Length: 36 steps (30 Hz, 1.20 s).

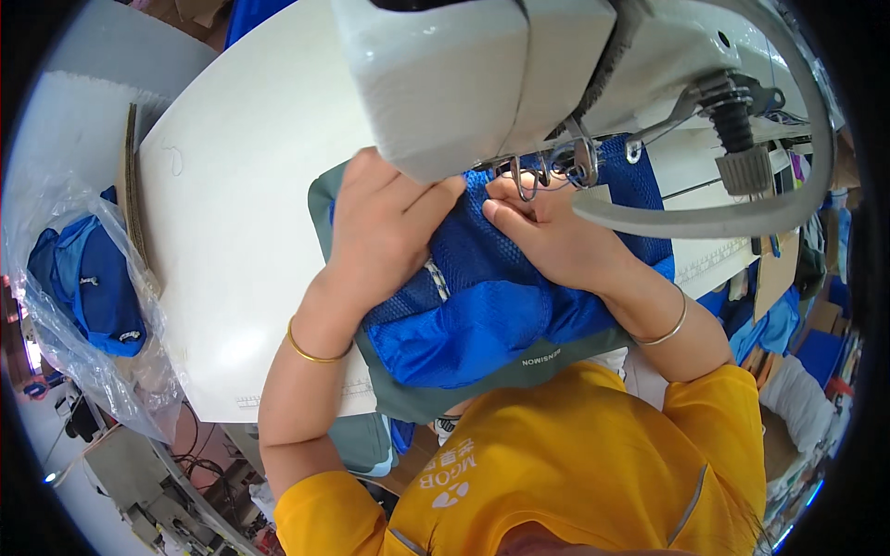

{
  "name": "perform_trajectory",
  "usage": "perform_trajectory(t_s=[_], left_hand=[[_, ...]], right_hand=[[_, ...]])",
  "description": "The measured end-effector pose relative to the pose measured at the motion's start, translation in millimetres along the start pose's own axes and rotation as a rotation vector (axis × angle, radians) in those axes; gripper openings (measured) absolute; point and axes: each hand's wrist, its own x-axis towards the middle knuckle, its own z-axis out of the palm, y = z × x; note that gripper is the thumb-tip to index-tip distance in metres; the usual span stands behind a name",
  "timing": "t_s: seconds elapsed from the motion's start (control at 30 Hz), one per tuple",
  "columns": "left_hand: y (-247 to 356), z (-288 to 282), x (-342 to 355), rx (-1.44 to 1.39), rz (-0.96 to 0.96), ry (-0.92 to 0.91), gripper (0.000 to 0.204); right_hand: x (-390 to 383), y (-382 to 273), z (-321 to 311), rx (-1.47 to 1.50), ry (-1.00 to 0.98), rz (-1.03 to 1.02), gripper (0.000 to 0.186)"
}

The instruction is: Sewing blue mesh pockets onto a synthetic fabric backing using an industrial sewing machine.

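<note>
A blue mesh fabric piece point(473, 246) with shiny blue cloth and a grey-green panel point(408, 398) lies under the head of a white sewing machine point(454, 88). My left hand point(380, 222) presses on its left side, thumb and fingers closed on the mesh beside the machine head. Just right of it, my right hand point(561, 232) pinches the mesh near the needle area, its thumb against the curled fingers. The machine head hides the needle and part of the fingertips. A short pale strip point(436, 280) shows on the mesh between my forearms.
The white table point(241, 213) curves around to the left, with a ruler scale along its near edge. Beyond that edge hangs a clear plastic bag point(148, 315) holding blue bags point(102, 287). A grey curved tube point(714, 218) and a tension knob point(744, 171) jut out at right.
</note>
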Motion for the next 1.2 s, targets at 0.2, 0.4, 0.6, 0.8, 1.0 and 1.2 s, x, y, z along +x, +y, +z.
perform_trajectory(t_s=[0.2, 0.4, 0.6, 0.8, 1.0, 1.2], left_hand=[[4.8, -12.5, -5.9, -0.163, -0.078, -0.106, 0.032], [12.0, -15.5, -2.4, 0.037, -0.055, -0.214, 0.036], [14.8, -11.8, -1.2, 0.127, -0.061, -0.249, 0.049], [3.9, -9.3, -4.3, 0.033, 0.026, -0.194, 0.051], [3.3, -11.8, -4.6, 0.015, -0.014, -0.232, 0.054], [5.9, -10.7, -3.2, 0.076, 0.001, -0.201, 0.052]], right_hand=[[1.0, 1.7, -1.3, -0.077, -0.036, -0.047, 0.017], [-1.1, 7.1, 0.5, -0.167, -0.052, -0.111, 0.014], [1.0, 1.8, -4.9, -0.175, -0.092, -0.104, 0.014], [5.5, -8.3, -17.0, 0.142, -0.3, 0.237, 0.014], [-12.7, -17.3, -5.4, -0.069, -0.097, -0.069, 0.016], [-28.4, -22.4, -10.0, -0.286, -0.029, -0.229, 0.023]])
